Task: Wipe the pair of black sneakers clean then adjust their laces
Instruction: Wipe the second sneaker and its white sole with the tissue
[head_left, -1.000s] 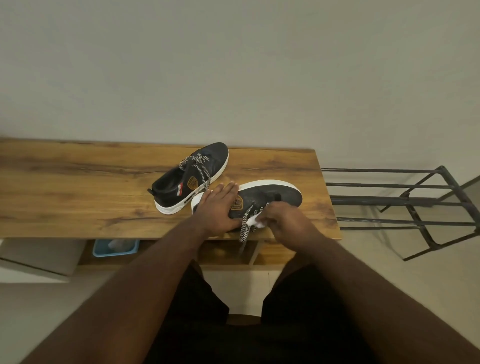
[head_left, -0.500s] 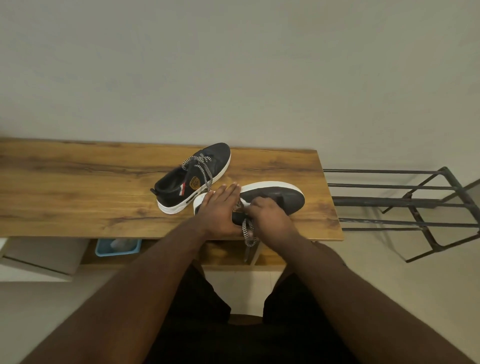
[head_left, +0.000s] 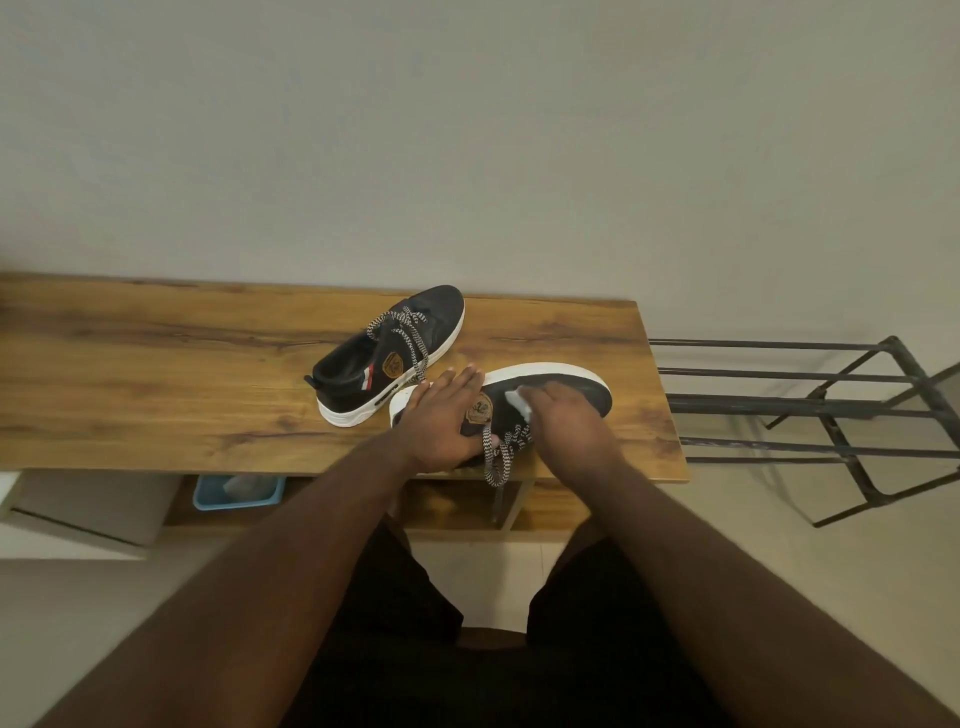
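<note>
The near sneaker (head_left: 566, 387) is lying tipped on its side at the front right of the wooden table (head_left: 156, 384), laces (head_left: 498, 452) hanging over the edge. The left hand (head_left: 441, 415) is resting on its heel end, fingers straight and together. The right hand (head_left: 569, 421) is pressing a white wipe (head_left: 517, 401) against the black upper — fingers curled over it. The second sneaker (head_left: 384, 358) is standing upright just behind — a metal rack (head_left: 831, 410) is standing to the right.

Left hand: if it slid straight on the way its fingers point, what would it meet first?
The left hand lies flat on the near sneaker, fingers pointing up and right. Straight on looks like bare table, then the wall; the far sneaker sits left of that line, though depth is uncertain.
</note>
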